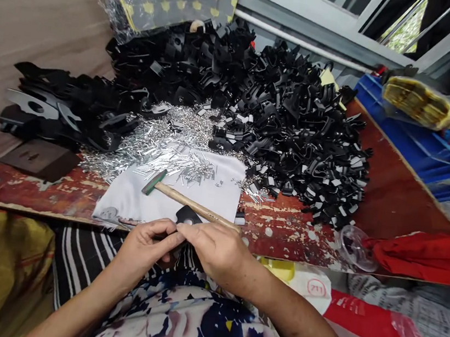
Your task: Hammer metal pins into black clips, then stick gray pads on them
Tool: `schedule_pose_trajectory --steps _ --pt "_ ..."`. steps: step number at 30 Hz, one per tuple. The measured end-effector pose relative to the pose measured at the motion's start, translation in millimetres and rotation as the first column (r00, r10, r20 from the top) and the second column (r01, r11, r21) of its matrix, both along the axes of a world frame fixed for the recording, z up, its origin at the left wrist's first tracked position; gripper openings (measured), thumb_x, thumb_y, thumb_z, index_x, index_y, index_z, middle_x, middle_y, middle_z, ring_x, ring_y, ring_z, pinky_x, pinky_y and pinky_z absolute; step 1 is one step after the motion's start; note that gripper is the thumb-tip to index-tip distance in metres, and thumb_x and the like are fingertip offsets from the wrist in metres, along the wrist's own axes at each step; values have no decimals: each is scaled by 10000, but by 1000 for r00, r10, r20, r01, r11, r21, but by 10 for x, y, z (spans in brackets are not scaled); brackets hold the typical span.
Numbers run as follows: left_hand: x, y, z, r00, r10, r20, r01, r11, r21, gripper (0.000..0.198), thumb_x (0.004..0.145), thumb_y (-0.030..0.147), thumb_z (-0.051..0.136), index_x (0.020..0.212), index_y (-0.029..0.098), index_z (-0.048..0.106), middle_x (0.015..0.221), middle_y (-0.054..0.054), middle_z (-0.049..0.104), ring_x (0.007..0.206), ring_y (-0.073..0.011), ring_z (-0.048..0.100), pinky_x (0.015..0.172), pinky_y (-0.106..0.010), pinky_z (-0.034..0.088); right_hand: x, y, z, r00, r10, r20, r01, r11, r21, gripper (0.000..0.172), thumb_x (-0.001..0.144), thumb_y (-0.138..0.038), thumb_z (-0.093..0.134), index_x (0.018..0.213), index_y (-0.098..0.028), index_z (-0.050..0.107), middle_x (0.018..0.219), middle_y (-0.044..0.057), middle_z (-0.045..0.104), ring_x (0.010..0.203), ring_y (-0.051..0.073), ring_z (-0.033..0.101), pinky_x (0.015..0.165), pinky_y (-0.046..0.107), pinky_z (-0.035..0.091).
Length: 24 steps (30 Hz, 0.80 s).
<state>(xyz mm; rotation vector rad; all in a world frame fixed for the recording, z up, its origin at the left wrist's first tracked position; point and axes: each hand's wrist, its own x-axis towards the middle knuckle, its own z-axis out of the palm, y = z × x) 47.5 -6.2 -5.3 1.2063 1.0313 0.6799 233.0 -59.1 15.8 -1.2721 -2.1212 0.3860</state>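
The small black piece (187, 217) sits at the near edge of the table (283, 232), right where my fingertips meet. My left hand (147, 249) and my right hand (216, 253) both close on it in a tight pinch, thumbs against forefingers with no gap between them. My fingers hide its lower half, so I cannot tell whether a pin is already in it.

Just beyond my knuckles the hammer (191, 204) lies on the white cloth (224, 190), its handle touching my right hand's far side and its head pointing toward the left edge. Loose metal pins (161, 146) spread across the far side of the cloth. Behind them is a big heap of black clips (293, 117), running toward the right edge, and flat black plates (50, 107) are stacked at the left edge.

I judge this to be the fitting stage, with the piece being lined up by touch. Any move to the hammer calls for one hand to let go while the other keeps the piece steady against the table edge.
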Motion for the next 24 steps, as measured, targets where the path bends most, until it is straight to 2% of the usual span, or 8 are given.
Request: schedule_pose_trajectory --steps 3,5,7,10,13,17,20,24 --pt "-11 -14 18 1000 6 4 -6 1000 5 314 732 452 825 629 188 691 622 14 562 511 -129 533 474 -224 448 20 -33 -85 991 127 -53 -125 992 34 648 997 -134 461 1606 -325 349 1282 61 735 1172 227 707 1025 371 588" --pt "-31 -21 25 999 51 5 -51 999 -2 322 715 434 834 594 192 657 614 19 542 505 -130 530 463 -222 439 160 -2 -156 984 56 -167 -53 998 21 622 980 -128 514 1549 -364 435 1299 17 734 1134 202 726 994 349 605" --pt "-67 -23 19 996 85 12 -85 996 6 314 730 421 819 590 196 651 620 17 544 499 -128 527 460 -221 434 431 87 -217 979 -134 -153 138 990 13 454 966 -115 545 1366 -314 630 1194 16 773 1024 196 751 941 348 613" --pt "-128 -16 -16 996 84 38 -84 996 12 274 776 397 780 619 200 671 610 11 564 498 -125 530 474 -219 437 928 285 -285 896 -407 177 407 913 41 309 950 -57 510 1070 -218 744 965 72 773 911 218 713 862 354 578" --pt "-137 -12 -47 993 79 83 -76 996 -41 273 791 380 766 623 196 656 570 22 526 491 -117 504 475 -212 433 1237 446 -333 814 -334 475 378 926 3 310 918 -10 498 1003 -197 730 893 91 727 893 234 646 808 325 519" --pt "-86 -29 -10 976 129 175 -100 982 -162 304 758 388 781 601 178 628 572 27 505 461 -91 451 424 -197 390 1315 518 -364 772 -245 586 293 956 14 294 860 9 504 991 -167 700 925 119 708 907 260 595 834 352 469" --pt "-84 -24 54 943 187 275 -119 962 -246 307 722 388 795 597 164 627 590 22 511 462 -79 418 399 -192 374 1322 488 -324 803 -320 503 314 944 98 228 831 -27 538 934 -157 695 902 132 698 889 283 600 827 391 469" --pt "-126 28 89 867 310 390 -181 926 -332 294 695 401 814 660 144 675 676 -5 576 498 -91 436 387 -212 405 1081 371 -137 915 -400 47 394 913 110 112 920 -171 613 909 -221 712 894 63 739 834 245 668 791 381 514"
